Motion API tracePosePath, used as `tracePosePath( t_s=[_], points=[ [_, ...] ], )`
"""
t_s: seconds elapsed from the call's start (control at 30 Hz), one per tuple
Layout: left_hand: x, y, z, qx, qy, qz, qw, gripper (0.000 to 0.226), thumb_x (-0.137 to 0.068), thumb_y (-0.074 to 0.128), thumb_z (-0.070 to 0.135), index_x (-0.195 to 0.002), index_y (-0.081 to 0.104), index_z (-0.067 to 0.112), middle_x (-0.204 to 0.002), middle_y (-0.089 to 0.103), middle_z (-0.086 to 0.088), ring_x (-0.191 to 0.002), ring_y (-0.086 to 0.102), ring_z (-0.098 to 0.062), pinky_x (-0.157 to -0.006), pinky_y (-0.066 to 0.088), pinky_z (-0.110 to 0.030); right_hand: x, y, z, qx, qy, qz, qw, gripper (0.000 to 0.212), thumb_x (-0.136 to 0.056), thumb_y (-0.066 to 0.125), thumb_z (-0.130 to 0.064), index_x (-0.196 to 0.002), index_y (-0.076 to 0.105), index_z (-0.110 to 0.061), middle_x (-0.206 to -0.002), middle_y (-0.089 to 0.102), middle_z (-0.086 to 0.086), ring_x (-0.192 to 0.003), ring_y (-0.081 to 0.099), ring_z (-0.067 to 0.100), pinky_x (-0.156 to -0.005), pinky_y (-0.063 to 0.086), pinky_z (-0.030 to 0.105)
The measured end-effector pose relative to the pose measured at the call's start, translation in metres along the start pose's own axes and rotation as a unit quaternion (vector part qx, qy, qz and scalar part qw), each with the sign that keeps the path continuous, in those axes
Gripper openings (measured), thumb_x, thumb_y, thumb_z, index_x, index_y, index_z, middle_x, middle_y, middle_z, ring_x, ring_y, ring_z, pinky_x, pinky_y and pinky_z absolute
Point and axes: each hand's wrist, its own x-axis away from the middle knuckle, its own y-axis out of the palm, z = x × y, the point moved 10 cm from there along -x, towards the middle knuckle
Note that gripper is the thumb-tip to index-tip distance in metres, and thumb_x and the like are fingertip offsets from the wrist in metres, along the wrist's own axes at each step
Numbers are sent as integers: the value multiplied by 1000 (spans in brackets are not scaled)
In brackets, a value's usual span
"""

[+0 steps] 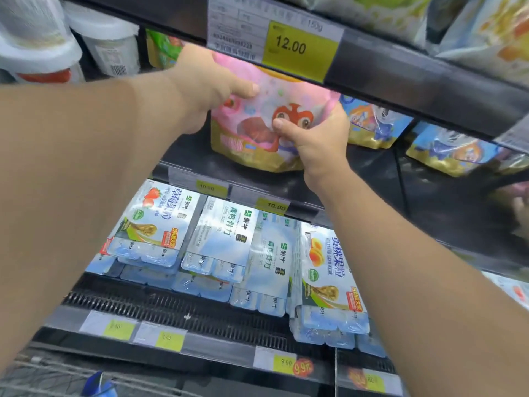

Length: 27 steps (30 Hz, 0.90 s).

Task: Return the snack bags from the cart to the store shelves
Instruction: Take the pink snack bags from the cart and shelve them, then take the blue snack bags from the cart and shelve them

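Note:
A pink snack bag (257,130) with a cartoon face and a gold bottom stands upright on the dark middle shelf (372,173). My left hand (206,81) grips its upper left edge, thumb across the front. My right hand (317,138) holds its right side, thumb pressed on the front. The bag's top is tucked under the upper shelf's price strip (429,78). Part of the wire cart (43,373) shows at the bottom left corner.
Blue snack bags (372,124) of the same kind stand to the right on that shelf. White tubs (106,44) sit at the upper left. Packs of yogurt cups (223,239) fill the shelf below. Another person's hand (521,213) shows at the right edge.

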Motion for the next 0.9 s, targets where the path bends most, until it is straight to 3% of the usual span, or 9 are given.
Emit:
tracePosePath(
  t_s=[0.03,0.1,0.23,0.37,0.6,0.8,0.9],
  points=[
    [-1,0,0,8,-2,7,1000,30,-74,85,6,-97,65,13,-99,71,2,-86,66,-9,-65,55,-12,-2,-1,0,6,-10,8,1000,49,-60,86,9,-98,61,-10,-103,72,24,-95,72,38,-80,60,54],
    [-2,1,-3,29,1,9,1000,33,-75,80,-3,-102,65,9,-105,73,-6,-95,71,-20,-79,60,-24,-1,-2,4,25,-21,12,999,52,-60,87,6,-97,59,-15,-102,72,18,-95,72,32,-83,59,52],
    [9,9,-20,75,9,-21,997,49,-73,72,-16,-118,66,0,-115,72,-19,-108,69,-32,-93,57,-38,12,-13,20,44,-21,10,999,58,-61,87,7,-106,58,-16,-99,71,0,-86,71,3,-78,58,22],
    [12,5,-31,-4,16,-14,1000,55,-67,79,-13,-118,68,5,-106,74,-9,-104,70,-27,-85,59,-32,13,-11,21,50,-15,12,999,61,-62,88,5,-109,57,-18,-99,70,-5,-85,70,-4,-72,56,14],
    [16,2,-39,-250,27,-2,968,73,-56,97,19,-121,63,11,-121,70,-7,-112,64,-30,-98,52,-44,16,-18,30,97,8,3,995,70,-59,92,-1,-119,58,-12,-108,72,-1,-98,71,8,-82,60,24],
    [20,0,-42,-270,28,21,962,76,-57,96,27,-122,58,13,-124,66,-4,-116,60,-28,-99,50,-45,21,-21,35,98,8,-8,995,69,-58,92,-3,-118,60,-9,-108,74,1,-97,72,8,-79,58,21],
    [24,-7,-46,-247,15,21,969,76,-56,96,27,-119,57,16,-120,65,-1,-111,61,-24,-97,51,-45,25,-23,36,99,17,-3,995,67,-58,93,-5,-116,60,-10,-109,73,1,-100,71,11,-83,59,26]
  ],
)
